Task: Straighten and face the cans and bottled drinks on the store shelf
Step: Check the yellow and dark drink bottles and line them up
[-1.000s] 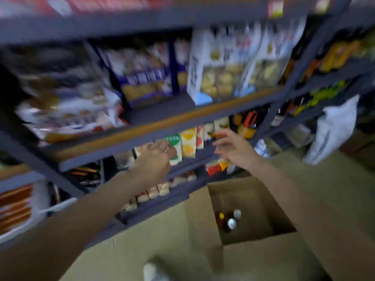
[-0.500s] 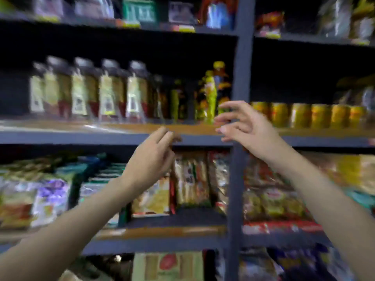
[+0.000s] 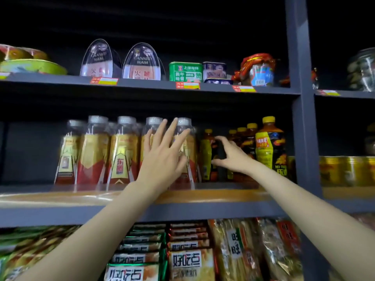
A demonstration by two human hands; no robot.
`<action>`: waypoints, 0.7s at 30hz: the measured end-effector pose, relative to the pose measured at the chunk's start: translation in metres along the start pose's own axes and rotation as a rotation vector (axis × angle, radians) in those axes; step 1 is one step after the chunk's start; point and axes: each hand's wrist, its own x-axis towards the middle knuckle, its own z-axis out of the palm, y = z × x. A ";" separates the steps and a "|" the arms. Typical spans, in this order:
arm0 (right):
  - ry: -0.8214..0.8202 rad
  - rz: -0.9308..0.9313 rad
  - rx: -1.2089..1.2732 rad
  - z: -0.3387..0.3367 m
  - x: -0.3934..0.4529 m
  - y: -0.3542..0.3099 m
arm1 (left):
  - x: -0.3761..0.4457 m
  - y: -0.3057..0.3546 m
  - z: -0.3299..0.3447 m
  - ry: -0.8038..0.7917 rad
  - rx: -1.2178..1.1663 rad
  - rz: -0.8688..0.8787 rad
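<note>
**Both hands up on the drinks shelf**

My left hand (image 3: 162, 157) is spread flat, fingers straight and fanned, laid against the fronts of the clear bottles (image 3: 121, 151) with silver caps and red-and-gold labels. They stand upright in a tight row along the middle shelf (image 3: 60, 196), labels mostly facing out, with more of the same behind them. Nothing is held in that grip; the palm and fingers just cover the two bottles at the right end of the row.

My right hand (image 3: 229, 157) reaches in just beside them, thumb low and fingers arched above, a half-open grip curving toward a dark bottle with a yellow label (image 3: 208, 157). Whether the fingertips actually touch it I cannot tell; the gap there is dark. To the right stand more dark energy-drink bottles with yellow caps (image 3: 269, 147), the front one upright with its yellow label out, the others stepping back behind it.

The shelf is grey metal with an orange strip along its front edge. Above it, on the next shelf, sit clear-domed canned hams (image 3: 142, 64), a green luncheon-meat tin (image 3: 185, 72) and a jar wrapped in red (image 3: 260, 69), with price tags (image 3: 187, 85) on the lip. Gold cans (image 3: 345, 171) line the bay past the grey upright (image 3: 304, 138). Below, snack packets (image 3: 186, 260) are stacked.
</note>
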 end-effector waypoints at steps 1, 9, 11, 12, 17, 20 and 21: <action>-0.021 0.011 -0.019 0.000 0.011 0.005 | 0.004 0.002 0.007 0.003 0.004 -0.006; -0.012 0.088 -0.042 0.004 0.110 0.031 | 0.002 0.002 0.029 -0.010 0.065 -0.035; -0.041 0.105 -0.035 0.012 0.130 0.027 | 0.002 0.003 0.032 -0.016 0.065 -0.041; -0.060 0.109 -0.034 0.018 0.139 0.027 | 0.002 0.003 0.033 -0.013 0.058 -0.040; -0.025 0.190 -0.002 0.048 0.164 0.043 | -0.001 0.000 0.038 0.024 0.046 -0.026; 0.057 0.213 0.012 0.043 0.158 0.041 | 0.002 0.001 0.036 0.039 0.040 -0.019; 0.074 0.230 0.006 0.039 0.151 0.038 | 0.001 0.001 0.036 0.041 0.035 -0.018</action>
